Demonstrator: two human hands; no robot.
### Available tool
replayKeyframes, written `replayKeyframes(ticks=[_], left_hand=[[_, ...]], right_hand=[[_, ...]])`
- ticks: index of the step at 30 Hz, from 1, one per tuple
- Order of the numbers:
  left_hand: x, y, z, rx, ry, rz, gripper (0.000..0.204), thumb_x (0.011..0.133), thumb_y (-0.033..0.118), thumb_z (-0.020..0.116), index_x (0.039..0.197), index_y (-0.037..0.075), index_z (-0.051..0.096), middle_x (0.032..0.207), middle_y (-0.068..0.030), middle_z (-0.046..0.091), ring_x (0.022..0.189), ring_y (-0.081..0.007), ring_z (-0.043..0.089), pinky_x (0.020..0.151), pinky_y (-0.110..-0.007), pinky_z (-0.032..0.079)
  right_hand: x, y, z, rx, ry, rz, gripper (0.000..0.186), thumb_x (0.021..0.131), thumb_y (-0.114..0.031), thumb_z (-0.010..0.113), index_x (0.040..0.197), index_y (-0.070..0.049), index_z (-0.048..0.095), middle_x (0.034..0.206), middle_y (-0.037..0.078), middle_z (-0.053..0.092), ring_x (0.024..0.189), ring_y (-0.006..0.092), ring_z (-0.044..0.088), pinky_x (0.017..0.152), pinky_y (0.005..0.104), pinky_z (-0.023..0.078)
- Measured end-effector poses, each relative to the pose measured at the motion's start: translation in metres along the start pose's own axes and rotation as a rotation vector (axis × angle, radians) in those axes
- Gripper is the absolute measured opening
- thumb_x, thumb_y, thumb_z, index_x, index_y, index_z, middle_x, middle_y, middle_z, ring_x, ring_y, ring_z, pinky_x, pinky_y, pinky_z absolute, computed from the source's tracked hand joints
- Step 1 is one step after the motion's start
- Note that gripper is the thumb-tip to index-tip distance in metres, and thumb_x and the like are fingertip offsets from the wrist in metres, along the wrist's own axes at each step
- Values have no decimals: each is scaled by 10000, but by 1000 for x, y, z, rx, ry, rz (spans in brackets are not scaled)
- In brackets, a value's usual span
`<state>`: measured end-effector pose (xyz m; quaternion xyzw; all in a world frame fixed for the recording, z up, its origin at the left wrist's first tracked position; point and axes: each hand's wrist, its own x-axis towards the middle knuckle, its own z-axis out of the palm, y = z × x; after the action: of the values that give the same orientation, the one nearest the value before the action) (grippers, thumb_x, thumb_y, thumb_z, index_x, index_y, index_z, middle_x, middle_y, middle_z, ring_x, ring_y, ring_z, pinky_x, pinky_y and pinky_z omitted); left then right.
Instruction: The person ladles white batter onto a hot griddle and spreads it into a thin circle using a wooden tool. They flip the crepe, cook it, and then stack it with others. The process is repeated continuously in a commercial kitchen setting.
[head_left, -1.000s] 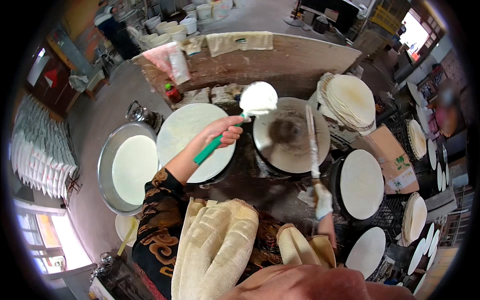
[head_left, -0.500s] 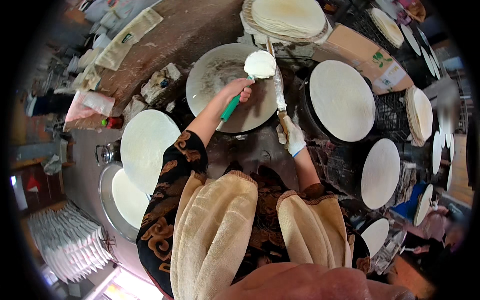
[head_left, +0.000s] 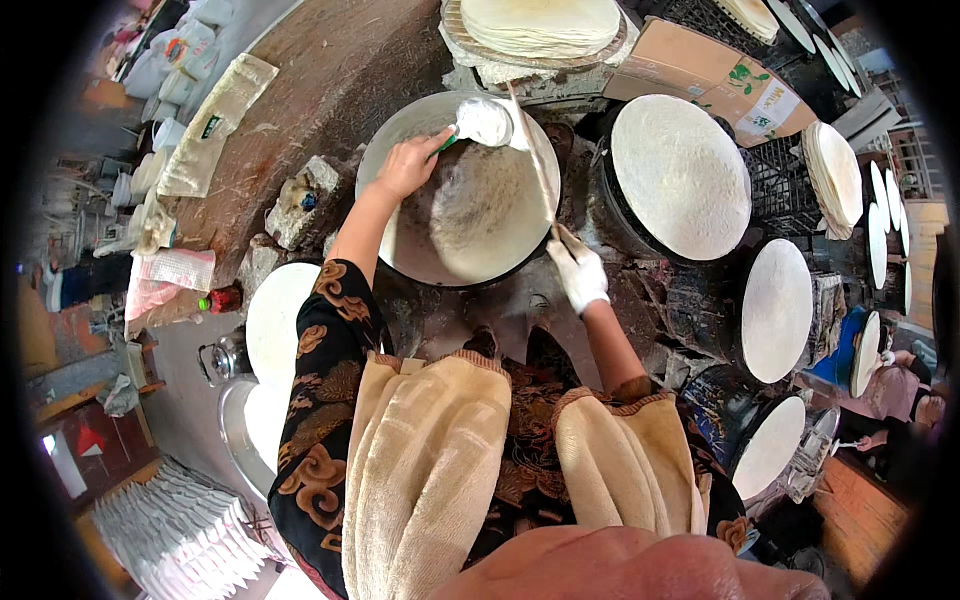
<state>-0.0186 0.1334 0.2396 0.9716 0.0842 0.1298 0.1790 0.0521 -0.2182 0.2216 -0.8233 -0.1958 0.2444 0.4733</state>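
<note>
My bare left hand (head_left: 404,165) is wrapped around the green handle of a ladle (head_left: 484,121) whose round bowl is covered in white batter. The ladle hovers over, or touches, the far part of a large round griddle (head_left: 410,240); the exact height is unclear. The griddle is pale around the rim, with a brownish-grey patch in the middle. In a white glove, my right hand (head_left: 578,268) grips the lower end of a long thin spreader (head_left: 537,165). Its blade stretches away across the griddle's right side, close beside the ladle's bowl.
Right of the griddle, white rounds lie on drum stoves (head_left: 680,178). A stack of flatbreads (head_left: 540,28) stands at the back beside a cardboard box (head_left: 700,70). Stones (head_left: 302,202) lie at the left, near a metal basin (head_left: 238,430). Another person (head_left: 900,395) is at far right.
The ladle has moved left and slightly away from me with my left hand. The spreader has swung to a steeper leftward slant, and the whole view has shifted a little.
</note>
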Motion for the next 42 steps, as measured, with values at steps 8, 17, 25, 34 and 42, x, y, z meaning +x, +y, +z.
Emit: replayKeyframes(ticks=[8, 17, 25, 34, 42], left_hand=[[-27, 1, -18, 74, 60, -290, 601, 826, 2, 577, 1368, 227, 449, 970, -195, 620, 845, -388, 609, 725, -469, 501], [-73, 21, -30, 93, 157, -411, 556, 815, 23, 604, 1335, 187, 493, 961, -224, 637, 846, -399, 623, 735, -477, 509], [-127, 32, -44, 142, 169, -605, 581, 819, 7, 617, 1358, 164, 468, 1009, -209, 643, 877, -366, 644, 705, -448, 534], [-162, 56, -28, 130, 285, -672, 609, 803, 12, 615, 1371, 165, 457, 902, -208, 652, 807, -365, 641, 673, -434, 505], [-189, 104, -22, 50, 415, -808, 521, 796, 12, 612, 1303, 72, 514, 952, -250, 634, 858, -391, 631, 730, -374, 496]], right_hand=[[14, -62, 62, 427, -159, 212, 432, 871, -292, 635, 1239, -73, 588, 719, 8, 599, 539, 62, 501, 488, 228, 419], [-16, -51, 5, 181, -276, 210, 505, 896, -307, 606, 1332, -79, 492, 667, 11, 598, 482, 62, 483, 419, 222, 401], [23, -52, -49, 240, -369, 167, 450, 861, -297, 662, 1218, -31, 590, 591, -18, 530, 418, 49, 415, 354, 220, 342], [41, -66, -25, 79, -654, 228, 472, 841, -344, 660, 1209, -54, 604, 664, 27, 599, 518, 83, 507, 438, 233, 415], [113, -78, -36, -283, -799, 15, 429, 851, -347, 647, 1124, -16, 635, 624, 4, 550, 434, 66, 417, 377, 235, 329]])
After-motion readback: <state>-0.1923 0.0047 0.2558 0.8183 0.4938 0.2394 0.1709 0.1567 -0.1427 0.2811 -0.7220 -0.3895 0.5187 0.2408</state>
